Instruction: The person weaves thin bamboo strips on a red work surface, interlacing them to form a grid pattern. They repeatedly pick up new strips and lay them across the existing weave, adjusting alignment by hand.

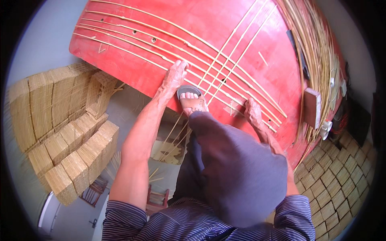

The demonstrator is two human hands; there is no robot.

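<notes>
Head view showed you the long strips point(187, 43) flat across the red table point(120, 68), with three crossing strips point(256, 35) right of centre. Your left hand point(175, 75) and right hand point(253, 111) had bent fingers at the near strips, either side of your sandalled foot point(192, 100); a firm grip could not be told. The strips looked light, springy, liable to split; pinching near crossings seemed surest.

The worktop's point(217, 16) far edge and the bundle's point(321, 52) far end are cut off. At the near edge, the sandal point(198, 106) hides part of the crosswise strips point(240, 40); the knee point(249, 172) covers some of the right forearm point(270, 138).
</notes>
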